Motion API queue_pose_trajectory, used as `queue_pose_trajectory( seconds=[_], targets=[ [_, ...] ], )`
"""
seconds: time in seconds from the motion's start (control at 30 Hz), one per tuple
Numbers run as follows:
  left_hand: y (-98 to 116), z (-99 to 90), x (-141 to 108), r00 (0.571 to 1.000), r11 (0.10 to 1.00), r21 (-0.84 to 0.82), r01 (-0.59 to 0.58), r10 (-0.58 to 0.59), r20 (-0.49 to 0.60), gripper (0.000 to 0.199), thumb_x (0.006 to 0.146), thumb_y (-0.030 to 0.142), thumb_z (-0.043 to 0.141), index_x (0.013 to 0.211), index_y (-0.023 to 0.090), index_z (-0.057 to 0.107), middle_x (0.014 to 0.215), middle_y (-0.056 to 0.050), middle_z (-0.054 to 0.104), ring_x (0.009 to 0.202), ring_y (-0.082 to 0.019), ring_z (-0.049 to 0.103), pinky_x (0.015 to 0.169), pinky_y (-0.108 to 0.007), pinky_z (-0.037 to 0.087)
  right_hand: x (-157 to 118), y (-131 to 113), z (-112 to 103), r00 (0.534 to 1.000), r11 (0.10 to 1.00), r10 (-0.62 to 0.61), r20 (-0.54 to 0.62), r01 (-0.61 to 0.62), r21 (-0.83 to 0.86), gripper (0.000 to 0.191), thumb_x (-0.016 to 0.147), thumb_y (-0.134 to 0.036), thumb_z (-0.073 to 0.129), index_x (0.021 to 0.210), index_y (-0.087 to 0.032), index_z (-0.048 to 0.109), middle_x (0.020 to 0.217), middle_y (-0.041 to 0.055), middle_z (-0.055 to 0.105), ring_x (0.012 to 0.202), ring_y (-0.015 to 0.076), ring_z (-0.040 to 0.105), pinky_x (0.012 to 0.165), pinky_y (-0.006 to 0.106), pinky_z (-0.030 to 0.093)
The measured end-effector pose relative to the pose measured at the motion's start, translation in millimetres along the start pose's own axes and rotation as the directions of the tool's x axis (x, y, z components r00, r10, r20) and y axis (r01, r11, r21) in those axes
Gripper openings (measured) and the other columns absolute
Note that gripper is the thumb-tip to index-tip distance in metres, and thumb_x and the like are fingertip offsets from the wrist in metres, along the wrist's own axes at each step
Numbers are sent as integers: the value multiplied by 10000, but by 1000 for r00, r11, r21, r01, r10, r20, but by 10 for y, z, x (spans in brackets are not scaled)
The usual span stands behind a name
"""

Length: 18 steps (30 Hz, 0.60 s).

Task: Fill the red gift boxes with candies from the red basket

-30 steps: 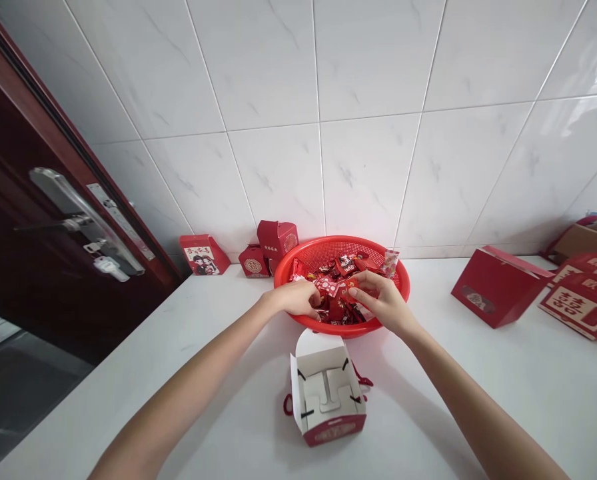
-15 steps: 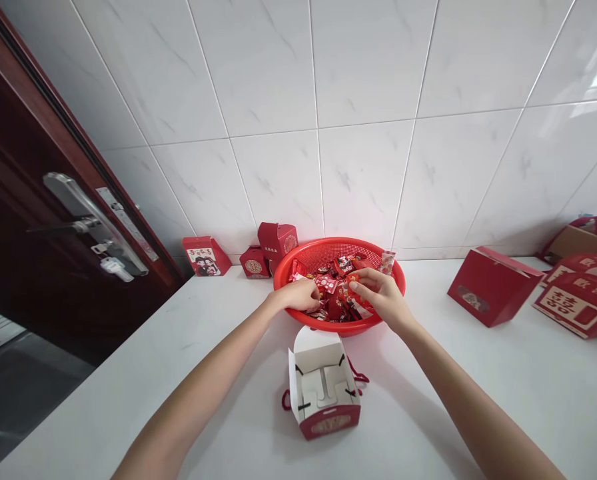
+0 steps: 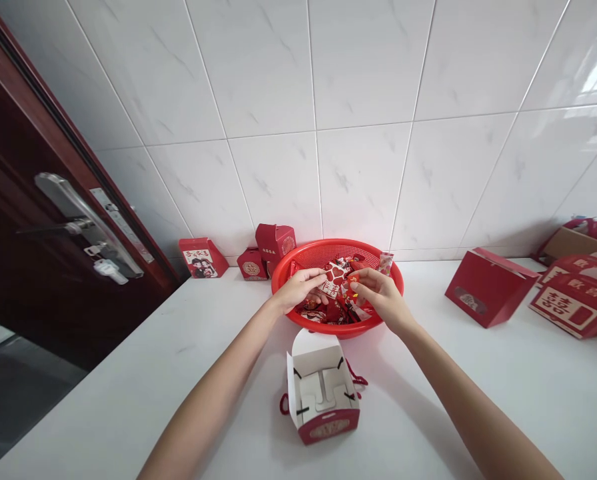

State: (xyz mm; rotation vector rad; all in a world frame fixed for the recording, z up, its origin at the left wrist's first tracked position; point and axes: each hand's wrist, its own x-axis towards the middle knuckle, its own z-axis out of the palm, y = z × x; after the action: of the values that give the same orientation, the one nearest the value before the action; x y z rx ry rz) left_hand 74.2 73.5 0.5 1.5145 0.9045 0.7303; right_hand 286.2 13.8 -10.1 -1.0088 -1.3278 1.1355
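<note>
A red oval plastic basket [image 3: 338, 248] stands near the wall with many small wrapped candies in it. Over its left part, my left hand [image 3: 303, 291] pinches a white-and-red printed packet [image 3: 332, 280]. My right hand [image 3: 377, 291] is above the basket's right part, its fingers closed on a small red candy [image 3: 352, 281]. Just in front of the basket sits a red box [image 3: 323, 393], its lid up and its white inside bare, with dark red cords at both sides.
Small red boxes [image 3: 274, 243] and a printed red box [image 3: 202, 259] stand along the wall at left. On the right are a larger red box [image 3: 491, 287] and several red boxes [image 3: 571, 303]. A dark door [image 3: 38, 267] with keys borders the table's left.
My left hand has come up out of the candies with the white-and-red packet in its fingers. My right hand has stayed nearly in place, still holding the small candy.
</note>
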Motion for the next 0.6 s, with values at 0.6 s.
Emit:
queue_pose_trajectory(
  seconds=[0.6],
  targets=[
    [-13, 211, 5, 990, 956, -264, -127, 105, -92, 516, 527, 366, 991, 936, 128, 783, 887, -64, 798, 774, -172, 726, 841, -341, 588, 10, 8, -39, 999, 1000, 12, -34, -11, 21, 484, 704, -605, 819, 908, -213, 622, 693, -3, 687, 544, 170, 654, 582, 329, 560]
  ],
)
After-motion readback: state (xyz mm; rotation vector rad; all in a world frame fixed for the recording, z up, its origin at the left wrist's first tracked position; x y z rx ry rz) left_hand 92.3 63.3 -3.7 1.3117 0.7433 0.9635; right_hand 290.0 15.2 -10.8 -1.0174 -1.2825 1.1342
